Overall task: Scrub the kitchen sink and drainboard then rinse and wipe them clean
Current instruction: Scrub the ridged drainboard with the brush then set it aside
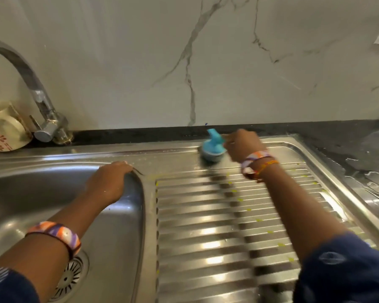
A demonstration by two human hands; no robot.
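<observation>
The right hand grips the handle of a round blue plastic scrubbing brush, whose head sits on the flat far strip of the ribbed stainless-steel drainboard, just beyond the first ridge and close to the dark back edge of the table. The hand and brush are blurred, so how the fingers wrap the handle cannot be made out in detail. The left hand rests on the curved rim between the stainless-steel sink basin and the drainboard, fingers hooked over the edge and holding nothing else. Both wrists carry orange, purple and white patterned bands (the right also has a thin orange thread), and dark blue patterned sleeves show at the bottom corners. Small yellow-green specks dot the drainboard ridges. A round slotted drain strainer sits in the basin floor near the left forearm. Behind the basin stands a curved chrome tap, and just to its left a cream mug with a red flower pattern lies tipped on its side. A white marble-veined wall rises behind.
</observation>
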